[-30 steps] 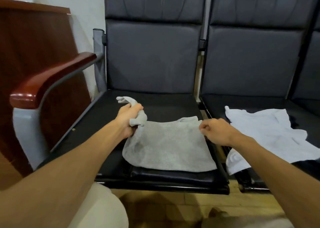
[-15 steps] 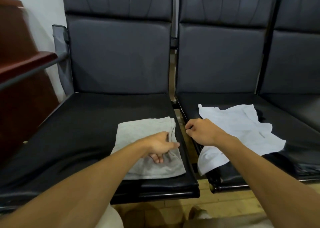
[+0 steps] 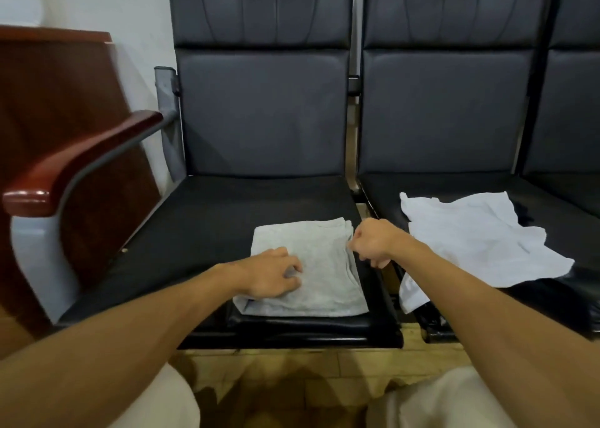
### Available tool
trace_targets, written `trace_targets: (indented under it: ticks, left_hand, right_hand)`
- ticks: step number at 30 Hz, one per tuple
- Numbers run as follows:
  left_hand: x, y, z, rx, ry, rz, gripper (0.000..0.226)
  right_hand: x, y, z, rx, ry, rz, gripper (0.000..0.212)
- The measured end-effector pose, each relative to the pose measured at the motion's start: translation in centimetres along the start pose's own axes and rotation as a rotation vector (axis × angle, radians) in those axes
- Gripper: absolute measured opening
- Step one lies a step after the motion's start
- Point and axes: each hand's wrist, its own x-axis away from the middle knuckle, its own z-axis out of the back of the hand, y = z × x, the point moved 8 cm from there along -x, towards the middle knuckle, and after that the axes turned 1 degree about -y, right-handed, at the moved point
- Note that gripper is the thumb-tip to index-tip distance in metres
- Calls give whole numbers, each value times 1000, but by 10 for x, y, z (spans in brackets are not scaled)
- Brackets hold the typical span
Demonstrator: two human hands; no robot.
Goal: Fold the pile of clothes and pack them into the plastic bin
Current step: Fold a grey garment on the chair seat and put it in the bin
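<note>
Head view: grey folded garment (image 3: pixel 308 265) lies flat on black chair seat (image 3: pixel 207 232), partly under the fingers of the left hand (image 3: pixel 271 275), which rest loosely bent on its near-left part, gripping nothing. Right hand (image 3: pixel 371 244) has fingers curled at the garment's right edge; whether they pinch the cloth cannot be told. White garment (image 3: pixel 470 239) lies crumpled on the next seat (image 3: pixel 383 187), right of those fingers.

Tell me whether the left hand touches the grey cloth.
Touching: the head view shows the left hand resting on top of the grey cloth, over its near left part.
</note>
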Motion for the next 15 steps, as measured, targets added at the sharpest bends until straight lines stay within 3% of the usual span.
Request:
trace_targets:
  ticks: [5, 8, 11, 13, 15]
  left_hand:
    - [33, -50, 11, -83, 131, 93, 29]
    - [44, -93, 18, 163, 231, 198, 22]
    - [55, -129, 34, 422, 432, 297, 27]
    - [59, -149, 42, 372, 514, 372, 24]
    - [60, -170, 39, 312, 492, 513, 17]
  right_hand:
    - [-8, -27, -18, 25, -80, -36, 26]
    - [-17, -44, -31, 87, -92, -40, 26]
    - [-25, -61, -42, 143, -114, -39, 29]
    - [-29, -69, -50, 162, -154, -56, 34]
    - [-32, -74, -59, 159, -199, -84, 39]
